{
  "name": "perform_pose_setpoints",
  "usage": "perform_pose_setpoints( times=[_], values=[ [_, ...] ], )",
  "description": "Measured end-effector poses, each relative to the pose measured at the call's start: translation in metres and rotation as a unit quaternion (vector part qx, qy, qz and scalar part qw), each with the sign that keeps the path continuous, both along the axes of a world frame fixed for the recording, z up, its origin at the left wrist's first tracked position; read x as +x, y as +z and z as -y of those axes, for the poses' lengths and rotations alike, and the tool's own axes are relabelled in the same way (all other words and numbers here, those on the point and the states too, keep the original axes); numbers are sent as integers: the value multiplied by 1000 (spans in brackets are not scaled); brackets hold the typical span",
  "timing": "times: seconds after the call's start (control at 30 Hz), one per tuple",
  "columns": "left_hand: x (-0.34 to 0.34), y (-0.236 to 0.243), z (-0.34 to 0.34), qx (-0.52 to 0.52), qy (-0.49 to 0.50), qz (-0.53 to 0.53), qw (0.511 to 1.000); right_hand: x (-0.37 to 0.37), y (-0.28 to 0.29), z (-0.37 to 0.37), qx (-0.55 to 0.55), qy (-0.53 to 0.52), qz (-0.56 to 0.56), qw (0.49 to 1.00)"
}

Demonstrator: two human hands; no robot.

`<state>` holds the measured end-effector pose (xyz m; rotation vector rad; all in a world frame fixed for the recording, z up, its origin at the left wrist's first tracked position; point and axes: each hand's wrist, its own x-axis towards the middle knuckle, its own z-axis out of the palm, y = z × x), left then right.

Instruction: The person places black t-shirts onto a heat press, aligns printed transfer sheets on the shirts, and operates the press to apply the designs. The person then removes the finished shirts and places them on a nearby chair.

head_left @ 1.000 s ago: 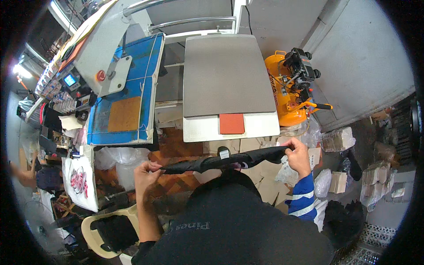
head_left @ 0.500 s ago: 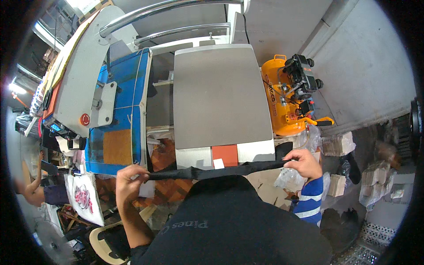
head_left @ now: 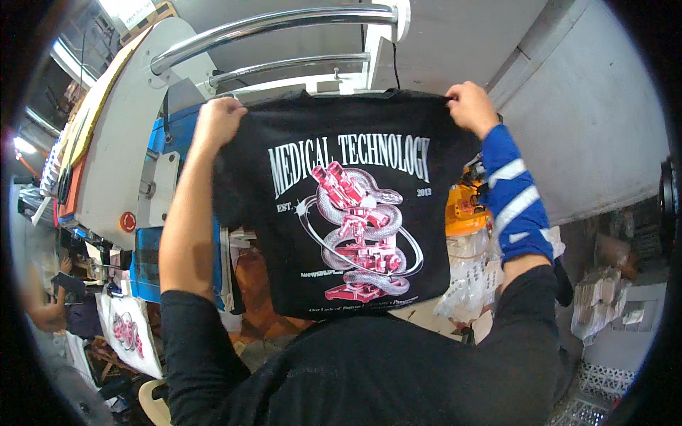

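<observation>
pinching a black printed shirt (head_left: 284, 241) by its upper edge at centre, with left hand (head_left: 219, 122) at ten o'clock and right hand (head_left: 472, 108) at two. stretched wide, with lower edge near torso (head_left: 355, 369) at six, floor strip (head_left: 254, 298) at eight, press (head_left: 117, 181) at nine.

There are two hands, one left (head_left: 223, 121) and one right (head_left: 470, 108), and one shirt (head_left: 355, 224). Two bars (head_left: 277, 33) span the far side. Left: one red button (head_left: 128, 221), one printed cloth (head_left: 128, 334). Right: one orange tank (head_left: 463, 213), one blue sleeve (head_left: 516, 195).
</observation>
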<state>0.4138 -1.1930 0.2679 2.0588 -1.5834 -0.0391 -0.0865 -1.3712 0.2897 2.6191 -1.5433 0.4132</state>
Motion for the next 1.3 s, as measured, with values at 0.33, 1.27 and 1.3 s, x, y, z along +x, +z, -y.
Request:
perform_pose_setpoints(
  times=[0.33,1.27,1.3],
  values=[
    [-18,-112,81,196,83,232,949,11,-142,50,366,-233,458,776],
    [-56,-166,60,30,172,-128,976,-3,-201,-1,151,-340,353,858],
    [-59,-165,63,20,172,-119,978,-6,-203,3,147,-342,355,858]
  ],
)
